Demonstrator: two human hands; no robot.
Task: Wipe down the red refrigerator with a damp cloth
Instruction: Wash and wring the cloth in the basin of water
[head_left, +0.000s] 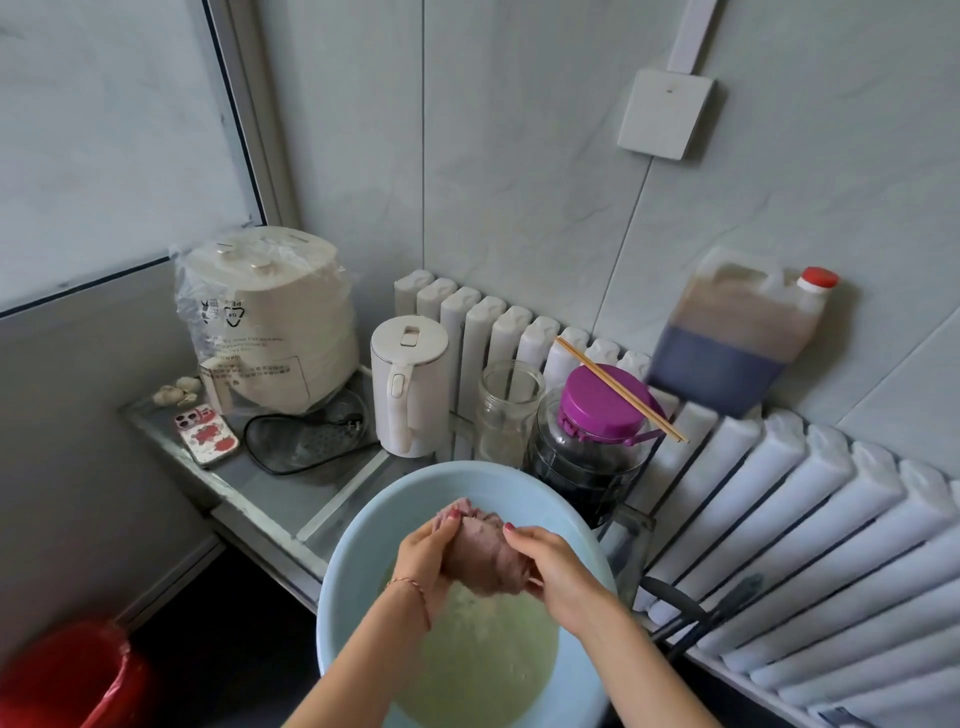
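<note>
A bunched, nubby mauve cloth (485, 558) is gripped between the left hand (427, 558) and right hand (558, 571), held above cloudy water in a round pale-blue plastic basin (363, 525) beside the glass-topped bench (270, 493).

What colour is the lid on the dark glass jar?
The lid is purple, seen in the head view.

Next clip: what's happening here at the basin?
A person holds a bunched pinkish cloth in both hands, the left hand and right hand each in a closed grip, above a light blue basin of cloudy water. It looks like wringing. No refrigerator is in view, so wiping has not started.
</note>
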